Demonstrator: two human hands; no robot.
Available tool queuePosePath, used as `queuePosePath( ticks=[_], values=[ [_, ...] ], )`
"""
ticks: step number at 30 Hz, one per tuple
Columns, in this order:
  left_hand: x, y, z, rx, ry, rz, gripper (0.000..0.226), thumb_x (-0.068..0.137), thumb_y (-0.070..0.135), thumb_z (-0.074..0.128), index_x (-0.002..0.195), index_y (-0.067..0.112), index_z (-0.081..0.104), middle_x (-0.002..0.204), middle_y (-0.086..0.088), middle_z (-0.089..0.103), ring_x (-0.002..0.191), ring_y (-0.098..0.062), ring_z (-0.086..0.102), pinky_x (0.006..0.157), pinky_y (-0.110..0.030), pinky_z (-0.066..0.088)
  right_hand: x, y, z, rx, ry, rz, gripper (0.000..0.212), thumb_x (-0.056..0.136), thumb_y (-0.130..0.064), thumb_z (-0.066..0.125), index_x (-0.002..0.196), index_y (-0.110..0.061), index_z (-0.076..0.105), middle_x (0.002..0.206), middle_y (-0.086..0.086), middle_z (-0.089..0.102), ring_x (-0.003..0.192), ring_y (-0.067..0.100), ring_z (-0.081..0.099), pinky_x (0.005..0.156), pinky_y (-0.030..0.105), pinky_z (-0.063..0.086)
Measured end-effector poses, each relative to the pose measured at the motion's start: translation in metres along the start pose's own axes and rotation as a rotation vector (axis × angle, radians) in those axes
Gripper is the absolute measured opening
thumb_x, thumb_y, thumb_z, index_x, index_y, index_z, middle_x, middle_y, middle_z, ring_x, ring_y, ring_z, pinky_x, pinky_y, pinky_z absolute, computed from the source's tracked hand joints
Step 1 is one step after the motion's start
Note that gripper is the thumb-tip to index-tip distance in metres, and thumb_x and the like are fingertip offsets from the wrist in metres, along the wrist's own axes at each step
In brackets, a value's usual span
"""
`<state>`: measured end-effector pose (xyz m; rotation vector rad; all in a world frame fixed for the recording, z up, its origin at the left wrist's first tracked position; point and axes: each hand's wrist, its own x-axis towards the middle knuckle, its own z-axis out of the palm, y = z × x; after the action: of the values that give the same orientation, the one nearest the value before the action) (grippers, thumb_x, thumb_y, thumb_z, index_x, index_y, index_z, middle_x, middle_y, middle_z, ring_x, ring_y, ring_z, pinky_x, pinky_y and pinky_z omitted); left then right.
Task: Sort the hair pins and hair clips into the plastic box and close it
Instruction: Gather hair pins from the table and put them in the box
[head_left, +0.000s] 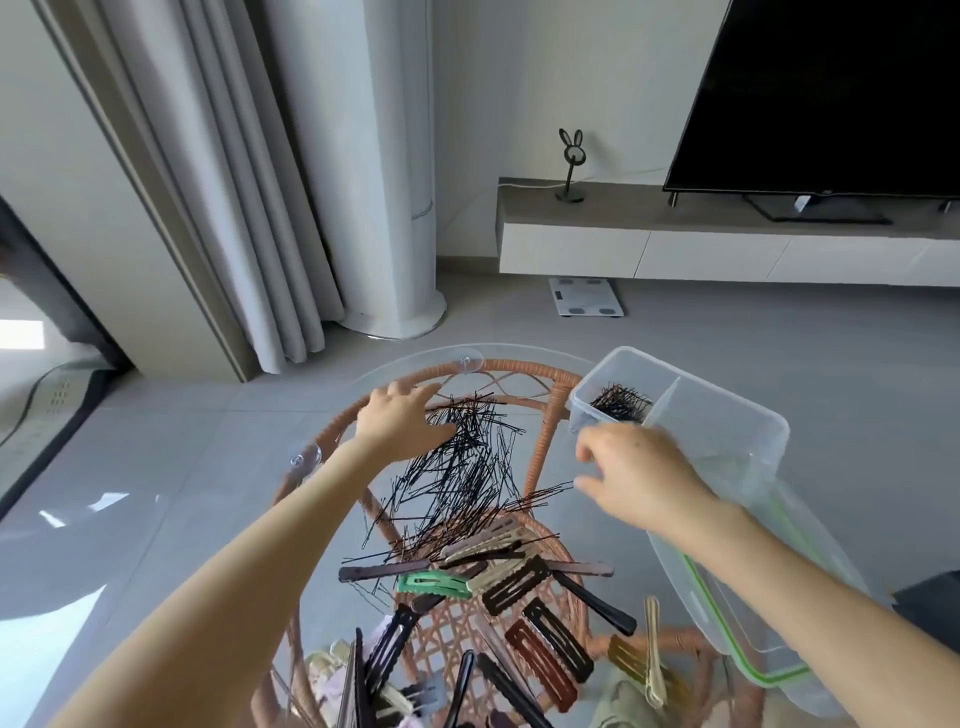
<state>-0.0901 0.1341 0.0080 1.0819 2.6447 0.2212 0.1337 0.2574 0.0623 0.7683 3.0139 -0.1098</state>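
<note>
A heap of thin black hair pins (462, 478) lies on the round glass table top (332, 410). My left hand (400, 421) rests flat on the far left edge of that heap, fingers spread. Several hair clips (498, 587) in green, beige, brown and black lie nearer to me. The clear plastic box (727, 415) stands at the right with a divider, and a bunch of black pins (621, 402) lies in its far left compartment. My right hand (639, 478) hovers beside the box, fingers curled; a few pins (550, 493) stick out by its fingertips.
The box's lid (748, 613) with a green seal lies at the right near edge. Under the glass is a wicker table frame (540, 431). A white column fan (395, 208), a bathroom scale (586, 296) and a TV bench (727, 234) stand beyond on the grey floor.
</note>
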Motion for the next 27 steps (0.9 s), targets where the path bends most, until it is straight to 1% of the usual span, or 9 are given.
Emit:
queuePosePath(
  ticks=[4, 7, 9, 12, 15, 18, 20, 23, 27],
  values=[
    [-0.032, -0.012, -0.013, 0.101, -0.213, -0.156, 0.085, 0.075, 0.055, 0.063, 0.141, 0.014, 0.030, 0.135, -0.019, 0.042, 0.106, -0.030, 0.057, 0.084, -0.037, 0.054, -0.008, -0.009, 0.026, 0.089, -0.321, 0.162, 0.050, 0.079, -0.030, 0.068, 0.117, -0.008, 0.044, 0.109, 0.010, 0.060, 0.096, 0.027, 0.060, 0.069, 0.030, 0.043],
    [-0.070, -0.020, -0.006, 0.127, -0.375, -0.154, 0.094, 0.069, 0.051, 0.073, 0.139, 0.006, 0.029, 0.125, -0.015, 0.052, 0.068, -0.014, 0.061, 0.052, -0.019, 0.051, 0.002, -0.013, 0.037, 0.231, -0.350, 0.255, 0.054, 0.077, -0.027, 0.071, 0.116, -0.005, 0.041, 0.096, 0.007, 0.056, 0.072, 0.022, 0.058, 0.047, 0.022, 0.034],
    [-0.084, -0.016, 0.002, 0.078, -0.371, -0.140, 0.083, 0.072, 0.038, 0.076, 0.132, 0.003, 0.031, 0.104, -0.010, 0.061, 0.069, -0.016, 0.059, 0.050, -0.019, 0.049, 0.013, -0.023, 0.045, 0.290, -0.321, 0.251, 0.046, 0.080, -0.019, 0.068, 0.116, -0.004, 0.042, 0.103, 0.009, 0.060, 0.066, 0.019, 0.056, 0.043, 0.019, 0.031],
    [-0.086, -0.001, 0.009, 0.015, -0.284, -0.093, 0.063, 0.077, 0.026, 0.073, 0.122, 0.000, 0.036, 0.076, -0.001, 0.055, 0.072, -0.018, 0.056, 0.054, -0.021, 0.049, 0.027, -0.048, 0.054, 0.337, -0.280, 0.210, 0.029, 0.083, -0.006, 0.061, 0.109, -0.001, 0.050, 0.120, 0.021, 0.059, 0.080, 0.023, 0.064, 0.050, 0.021, 0.046],
    [-0.078, 0.018, 0.010, -0.051, -0.249, -0.046, 0.064, 0.082, 0.024, 0.068, 0.128, -0.003, 0.032, 0.074, -0.002, 0.055, 0.075, -0.018, 0.056, 0.065, -0.024, 0.052, 0.036, -0.069, 0.056, 0.417, -0.263, 0.182, 0.025, 0.084, 0.004, 0.055, 0.108, -0.002, 0.055, 0.121, 0.020, 0.057, 0.101, 0.028, 0.062, 0.089, 0.037, 0.053],
    [-0.068, 0.016, 0.006, -0.161, -0.167, -0.039, 0.053, 0.086, 0.028, 0.063, 0.125, 0.001, 0.038, 0.094, -0.011, 0.066, 0.081, -0.020, 0.060, 0.072, -0.029, 0.056, 0.046, -0.061, 0.049, 0.527, -0.138, 0.176, 0.026, 0.084, 0.005, 0.052, 0.105, -0.006, 0.061, 0.103, 0.006, 0.063, 0.092, 0.022, 0.062, 0.095, 0.042, 0.048],
    [-0.057, 0.001, 0.002, -0.196, 0.066, -0.064, 0.043, 0.089, 0.038, 0.055, 0.117, 0.006, 0.048, 0.107, -0.010, 0.064, 0.091, -0.021, 0.060, 0.078, -0.033, 0.053, 0.061, -0.046, 0.049, 0.569, 0.091, 0.157, 0.017, 0.087, -0.004, 0.053, 0.101, -0.007, 0.063, 0.097, 0.005, 0.065, 0.086, 0.018, 0.061, 0.090, 0.040, 0.051],
    [-0.027, -0.019, 0.011, -0.207, 0.312, -0.082, 0.050, 0.092, 0.052, 0.038, 0.125, 0.017, 0.052, 0.133, -0.008, 0.052, 0.122, -0.028, 0.048, 0.102, -0.039, 0.038, 0.092, -0.039, 0.058, 0.636, 0.200, 0.121, 0.031, 0.093, -0.023, 0.047, 0.120, -0.009, 0.054, 0.124, 0.007, 0.059, 0.113, 0.020, 0.055, 0.101, 0.043, 0.043],
    [0.010, -0.014, 0.035, -0.211, 0.167, 0.008, 0.065, 0.092, 0.057, 0.012, 0.146, 0.024, 0.028, 0.157, 0.001, 0.021, 0.148, -0.022, 0.009, 0.121, -0.043, 0.001, 0.122, -0.053, 0.075, 0.599, 0.091, 0.144, 0.048, 0.099, -0.037, 0.029, 0.141, -0.014, 0.033, 0.151, 0.005, 0.031, 0.140, 0.021, 0.025, 0.116, 0.040, 0.018]
  ],
)
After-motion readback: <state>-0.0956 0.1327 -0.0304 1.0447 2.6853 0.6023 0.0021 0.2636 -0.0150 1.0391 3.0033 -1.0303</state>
